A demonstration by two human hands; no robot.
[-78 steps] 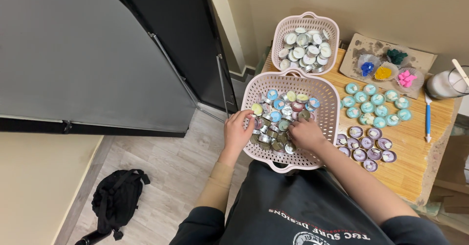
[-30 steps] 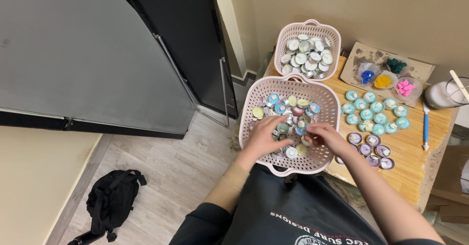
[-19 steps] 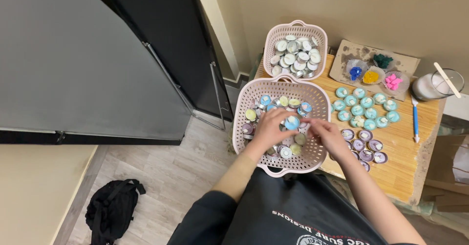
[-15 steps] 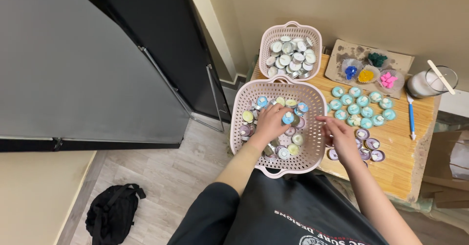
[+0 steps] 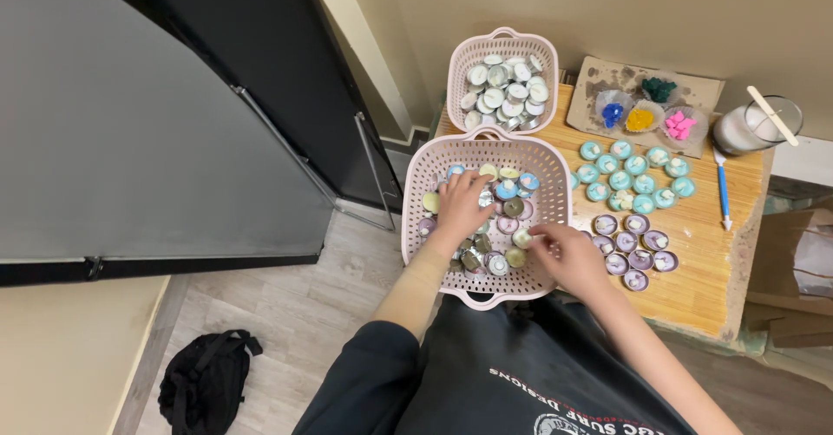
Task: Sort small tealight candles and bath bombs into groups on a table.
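Wooden tabletop carries near pink perforated plastic basket of mixed-colour tealight candles in foil cups. Step judged: sorting by colour.
Left hand spread flat, fingers loose on candles, gripping none visible.
Right hand at basket's right rim, fingertips pinched over pale candle; grip unclear.
Teal row, purple row laid beside basket.
Next move calls for clean pinch of one cup.

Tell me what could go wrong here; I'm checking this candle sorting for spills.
1. The near pink basket seems to overhang the wooden table edge; both hands, left hand and right hand, rummage in it, so it might tip onto the floor.
2. The right forearm passes close to the purple tealights and could sweep some off.
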